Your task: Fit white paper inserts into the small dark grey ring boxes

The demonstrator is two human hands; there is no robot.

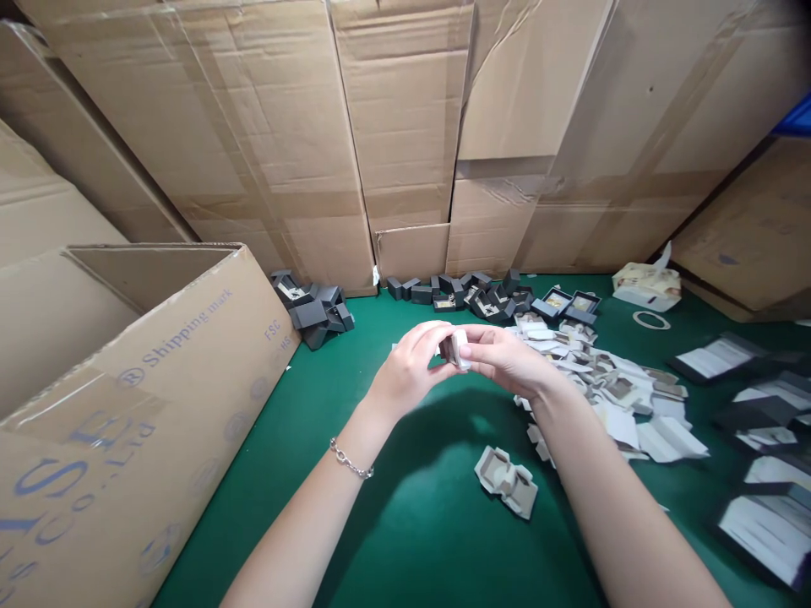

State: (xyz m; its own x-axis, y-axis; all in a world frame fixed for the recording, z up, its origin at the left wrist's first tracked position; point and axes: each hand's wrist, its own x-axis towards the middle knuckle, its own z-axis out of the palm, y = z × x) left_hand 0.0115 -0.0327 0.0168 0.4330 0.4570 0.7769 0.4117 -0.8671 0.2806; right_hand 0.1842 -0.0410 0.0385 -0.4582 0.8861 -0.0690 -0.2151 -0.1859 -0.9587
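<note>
Left hand (409, 367) and right hand (507, 359) pinch one pale card insert (457, 348), grips closed, clear of the table (411, 532) for finger room.

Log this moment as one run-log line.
left hand, right hand: pinch small pale piece | below: green table | near: folded insert, pale pile, dark boxes

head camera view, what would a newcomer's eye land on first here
The left hand and right hand meet mid-frame, pinching a small pale piece above the green table. A heap of pale inserts sprawls to their right, and a big open carton fills the left side. Small dark boxes cluster at the back.
</note>
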